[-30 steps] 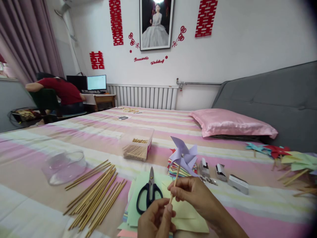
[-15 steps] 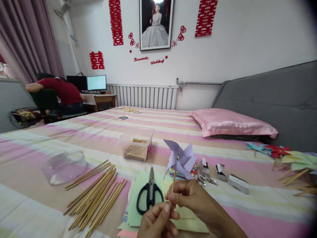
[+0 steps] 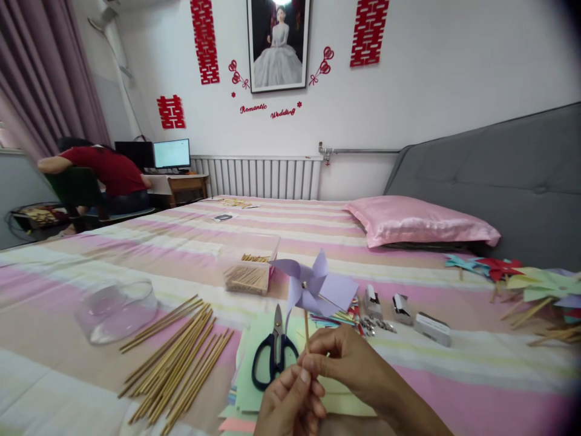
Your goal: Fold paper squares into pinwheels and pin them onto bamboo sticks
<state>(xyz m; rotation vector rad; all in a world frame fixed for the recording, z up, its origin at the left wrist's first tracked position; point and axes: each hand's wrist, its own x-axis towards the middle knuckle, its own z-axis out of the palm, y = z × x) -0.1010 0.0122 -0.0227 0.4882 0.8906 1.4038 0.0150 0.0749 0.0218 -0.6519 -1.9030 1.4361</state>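
Pinching a thin wooden stick (image 3: 307,330) from both sides, the right hand (image 3: 349,363) closes thumb and fingertips around its middle while the left hand (image 3: 290,402) curls tight on its lower end, so both hands are narrow and gripping. On top of the stick sits a lilac paper pinwheel (image 3: 313,287) with four folded blades and a small pin at its centre; it stands nearly upright above the hands, low in the middle of the view and over the bed (image 3: 68,387). Just left of the hands lie black-handled scissors (image 3: 275,351) on a stack of pale green paper (image 3: 247,387), and further left a loose bundle of sticks (image 3: 175,357) and a clear bowl (image 3: 115,306). A clear box (image 3: 252,266) of short sticks sits behind the pinwheel. To the right are two small staplers (image 3: 372,301) and a white box (image 3: 432,328), with finished pinwheels (image 3: 535,284) near the far right edge. On the wall, red script reads "Romantic Wedding" (image 3: 270,110) under a framed portrait (image 3: 278,42), with red paper characters on either side. A pink pillow (image 3: 422,221) lies against the grey headboard (image 3: 499,175). The striped sheet beyond the box is open, as is the strip below the white box. A person in a red shirt (image 3: 100,172) sits at a desk far left.
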